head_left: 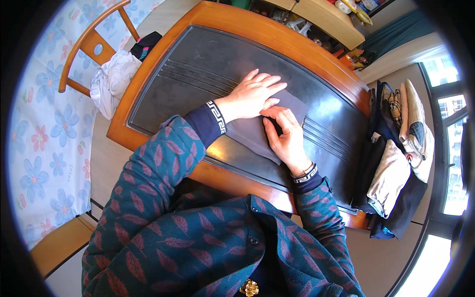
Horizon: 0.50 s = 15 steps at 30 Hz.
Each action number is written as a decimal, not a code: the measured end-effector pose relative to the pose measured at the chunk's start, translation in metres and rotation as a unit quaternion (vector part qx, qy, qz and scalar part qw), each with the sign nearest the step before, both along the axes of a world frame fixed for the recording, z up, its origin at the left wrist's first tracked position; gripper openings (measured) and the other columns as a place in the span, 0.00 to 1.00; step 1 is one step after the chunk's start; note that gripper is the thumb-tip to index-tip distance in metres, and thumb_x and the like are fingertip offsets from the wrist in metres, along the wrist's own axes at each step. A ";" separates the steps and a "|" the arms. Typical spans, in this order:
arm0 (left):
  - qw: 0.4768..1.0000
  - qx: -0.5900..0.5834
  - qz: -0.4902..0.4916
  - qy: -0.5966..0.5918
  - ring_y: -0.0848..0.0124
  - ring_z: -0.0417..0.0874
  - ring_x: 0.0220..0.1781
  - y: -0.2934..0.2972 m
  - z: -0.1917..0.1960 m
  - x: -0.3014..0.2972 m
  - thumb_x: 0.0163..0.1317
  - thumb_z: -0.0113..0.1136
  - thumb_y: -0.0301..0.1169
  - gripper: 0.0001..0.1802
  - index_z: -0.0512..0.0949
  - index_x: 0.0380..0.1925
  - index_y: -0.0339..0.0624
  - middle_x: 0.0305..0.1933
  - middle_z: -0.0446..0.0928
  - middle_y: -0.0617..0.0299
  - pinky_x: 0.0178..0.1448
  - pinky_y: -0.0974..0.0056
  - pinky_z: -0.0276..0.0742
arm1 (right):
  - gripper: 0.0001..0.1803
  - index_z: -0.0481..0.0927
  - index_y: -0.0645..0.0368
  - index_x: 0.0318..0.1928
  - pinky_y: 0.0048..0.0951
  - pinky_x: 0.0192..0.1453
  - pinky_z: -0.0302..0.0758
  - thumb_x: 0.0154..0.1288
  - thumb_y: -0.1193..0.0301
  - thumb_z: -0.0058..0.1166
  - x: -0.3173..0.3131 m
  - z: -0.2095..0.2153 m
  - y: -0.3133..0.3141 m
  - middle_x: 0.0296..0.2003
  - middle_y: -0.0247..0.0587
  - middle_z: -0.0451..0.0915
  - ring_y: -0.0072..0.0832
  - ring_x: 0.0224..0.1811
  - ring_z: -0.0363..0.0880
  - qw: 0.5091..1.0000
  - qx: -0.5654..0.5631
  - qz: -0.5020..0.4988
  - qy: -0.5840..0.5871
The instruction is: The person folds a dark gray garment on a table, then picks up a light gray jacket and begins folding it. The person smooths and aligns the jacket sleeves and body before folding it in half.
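Observation:
A grey piece of folded cloth (252, 134) lies flat on the dark table top, under both hands. My left hand (251, 95) rests palm down on its far left part, fingers stretched out and slightly spread. Close beside it, my right hand (285, 136) has its fingers curled, thumb and fingertips brought together at the cloth near my left thumb. Whether the right fingers pinch a fold of the cloth is hard to see, as the hand covers that spot. The cloth's near corner and its far right part show past the hands.
The black table top (198, 64) has grooves and a wooden rim (217, 12). Folded clothes (396, 163) are stacked at its right end. On the left, a wooden chair (81, 42) holds white clothing (113, 81). Shelving (321, 20) stands beyond the table; a window (452, 163) is at right.

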<state>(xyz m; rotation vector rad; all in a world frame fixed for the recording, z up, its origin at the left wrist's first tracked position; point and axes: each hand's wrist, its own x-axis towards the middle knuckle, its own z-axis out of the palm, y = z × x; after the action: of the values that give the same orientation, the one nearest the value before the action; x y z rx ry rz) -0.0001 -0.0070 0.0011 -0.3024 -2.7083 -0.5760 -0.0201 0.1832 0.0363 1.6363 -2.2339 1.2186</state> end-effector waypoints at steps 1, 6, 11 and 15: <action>1.000 0.000 0.007 0.009 0.55 0.65 0.73 0.001 -0.001 0.000 0.73 0.52 0.40 0.27 0.68 0.70 0.46 0.72 0.68 0.52 0.79 0.44 0.51 | 0.12 0.82 0.63 0.47 0.34 0.56 0.77 0.61 0.82 0.62 -0.001 -0.001 0.000 0.43 0.46 0.83 0.41 0.49 0.81 1.000 0.008 -0.004 0.008; 0.999 0.006 0.035 0.012 0.56 0.68 0.73 0.003 0.005 0.000 0.73 0.52 0.37 0.24 0.72 0.65 0.41 0.69 0.71 0.51 0.80 0.48 0.54 | 0.18 0.79 0.64 0.52 0.40 0.63 0.72 0.59 0.78 0.64 -0.004 -0.006 0.000 0.52 0.51 0.79 0.46 0.58 0.76 0.998 0.030 -0.038 0.051; 0.990 0.060 0.020 0.126 0.55 0.71 0.72 0.016 0.014 0.006 0.73 0.52 0.38 0.21 0.78 0.57 0.35 0.63 0.78 0.48 0.78 0.51 0.61 | 0.25 0.76 0.65 0.58 0.48 0.69 0.65 0.58 0.74 0.63 -0.009 -0.014 -0.001 0.61 0.54 0.73 0.50 0.68 0.68 0.993 0.053 -0.070 0.077; 0.994 0.088 -0.010 0.069 0.49 0.71 0.70 0.029 0.010 0.007 0.72 0.52 0.41 0.24 0.77 0.56 0.32 0.62 0.77 0.45 0.77 0.49 0.61 | 0.32 0.69 0.65 0.67 0.53 0.75 0.57 0.64 0.70 0.60 -0.012 -0.020 0.002 0.71 0.56 0.64 0.51 0.77 0.58 0.991 0.086 -0.064 0.081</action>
<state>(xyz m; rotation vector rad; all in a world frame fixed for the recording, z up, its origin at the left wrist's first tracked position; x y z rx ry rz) 0.0074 0.0224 0.0113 -0.3105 -2.5041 -0.7646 -0.0317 0.1850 0.0168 1.5549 -2.3546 0.8528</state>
